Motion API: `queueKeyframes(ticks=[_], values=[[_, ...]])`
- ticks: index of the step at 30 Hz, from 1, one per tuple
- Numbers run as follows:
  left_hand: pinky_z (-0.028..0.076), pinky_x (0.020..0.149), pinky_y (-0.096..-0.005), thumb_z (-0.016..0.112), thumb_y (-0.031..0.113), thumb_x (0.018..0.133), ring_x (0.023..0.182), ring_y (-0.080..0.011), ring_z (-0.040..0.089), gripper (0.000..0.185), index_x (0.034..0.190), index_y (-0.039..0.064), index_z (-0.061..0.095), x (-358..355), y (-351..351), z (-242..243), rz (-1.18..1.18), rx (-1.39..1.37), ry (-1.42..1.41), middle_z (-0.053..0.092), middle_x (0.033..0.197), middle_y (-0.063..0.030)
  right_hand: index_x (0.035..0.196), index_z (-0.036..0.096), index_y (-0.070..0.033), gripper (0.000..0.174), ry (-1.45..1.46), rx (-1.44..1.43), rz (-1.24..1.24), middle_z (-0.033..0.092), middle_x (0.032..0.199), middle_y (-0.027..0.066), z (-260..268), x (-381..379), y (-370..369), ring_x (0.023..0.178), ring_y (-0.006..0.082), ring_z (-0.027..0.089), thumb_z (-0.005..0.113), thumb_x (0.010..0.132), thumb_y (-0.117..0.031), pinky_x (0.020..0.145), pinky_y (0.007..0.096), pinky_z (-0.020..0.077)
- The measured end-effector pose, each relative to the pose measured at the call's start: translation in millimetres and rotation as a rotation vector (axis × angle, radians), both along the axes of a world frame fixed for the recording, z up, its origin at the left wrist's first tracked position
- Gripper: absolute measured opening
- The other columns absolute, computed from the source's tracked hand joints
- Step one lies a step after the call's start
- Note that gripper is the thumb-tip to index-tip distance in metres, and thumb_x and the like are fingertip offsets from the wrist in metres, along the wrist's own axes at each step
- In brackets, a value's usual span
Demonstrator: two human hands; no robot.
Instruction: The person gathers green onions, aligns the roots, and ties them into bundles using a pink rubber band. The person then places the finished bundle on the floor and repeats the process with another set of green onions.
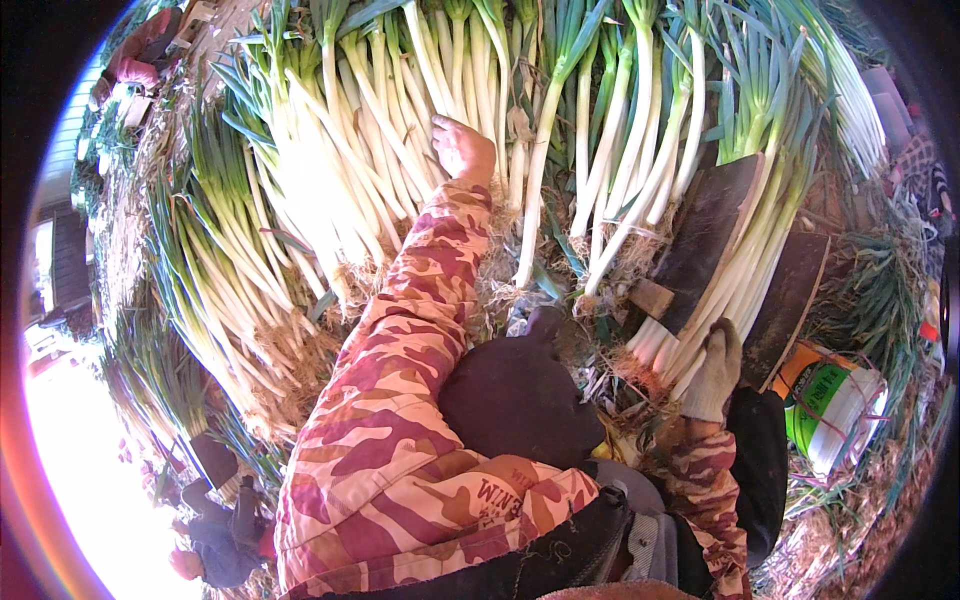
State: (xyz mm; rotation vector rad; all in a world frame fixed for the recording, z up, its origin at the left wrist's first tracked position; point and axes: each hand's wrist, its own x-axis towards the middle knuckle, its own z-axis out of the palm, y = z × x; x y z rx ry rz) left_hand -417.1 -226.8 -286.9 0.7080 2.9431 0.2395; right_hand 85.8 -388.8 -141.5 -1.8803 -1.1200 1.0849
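Note:
Long green onions (360, 127) with white stalks and rooty ends lie in a wide row before me. My left hand (463, 150), bare below a camouflage sleeve, reaches onto the stalks at the upper middle; its fingers are bent, and whether they grip a stalk is unclear. On the right, my right hand (712, 371), in a pale knit glove, rests at the lower white ends of a bundle of green onions (750, 277). That bundle lies between two dark upright boards (712, 232), its roots towards me. The glove's fingers touch the stalks; their grip is partly hidden.
A small wood block (651, 298) juts from the near board. A white and green bucket (832, 405) bound with cord stands at right. More green onions (232, 300) lie at left. Other people are at the lower left (221, 532), upper left and far right. Leaves litter the ground.

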Motion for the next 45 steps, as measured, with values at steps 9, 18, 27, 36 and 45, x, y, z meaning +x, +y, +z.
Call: queueKeyframes(ticks=[9,18,27,36,45], values=[[0.039,0.126,-0.0462,0.087,0.017,0.082,0.150,-0.0460,0.042,0.113,0.161,-0.017,0.014,94,-59,111,-0.086,0.540,-0.775,0.037,0.160,-0.0410,0.155,0.048,0.005,0.062,-0.335,0.351,0.809,0.052,0.155,0.0291,100,-114,34,0.142,0.0425,0.054,0.063,0.105,-0.029,0.122,0.0510,0.0400],[0.059,0.102,-0.0477,0.077,0.016,0.097,0.109,-0.0370,0.071,0.060,0.139,-0.014,0.047,134,-95,72,0.299,0.813,-1.481,0.068,0.124,-0.0283,0.150,0.046,0.009,0.077,0.388,-0.613,0.829,0.070,0.130,0.0266,-12,-193,87,0.114,0.0347,0.072,0.070,0.101,-0.046,0.104,0.0430,0.0574],[0.048,0.116,-0.0618,0.054,0.016,0.107,0.126,-0.0494,0.065,0.047,0.144,-0.013,0.049,127,-41,26,0.297,1.056,-1.999,0.067,0.133,-0.0309,0.155,0.048,0.005,0.065,0.704,-0.458,0.190,0.065,0.137,0.0176,-60,-137,36,0.114,0.0242,0.069,0.050,0.113,-0.045,0.097,0.0361,0.0596],[0.043,0.114,-0.0633,0.054,0.064,0.105,0.131,-0.0428,0.054,0.076,0.154,0.007,0.045,179,-45,30,0.252,1.215,-1.996,0.057,0.141,-0.0209,0.145,0.057,-0.006,0.060,1.385,-0.201,-0.284,0.068,0.135,0.0169,-58,-153,38,0.119,0.0320,0.070,0.047,0.112,-0.055,0.099,0.0485,0.0608],[0.056,0.101,-0.0491,0.067,0.022,0.099,0.109,-0.0341,0.067,0.044,0.132,-0.005,0.059,183,-58,35,0.311,1.105,-1.955,0.070,0.117,-0.0196,0.141,0.060,0.006,0.077,0.167,-0.153,0.308,0.073,0.126,0.0246,-61,-185,97,0.111,0.0391,0.073,0.071,0.097,-0.055,0.100,0.0441,0.0562]])
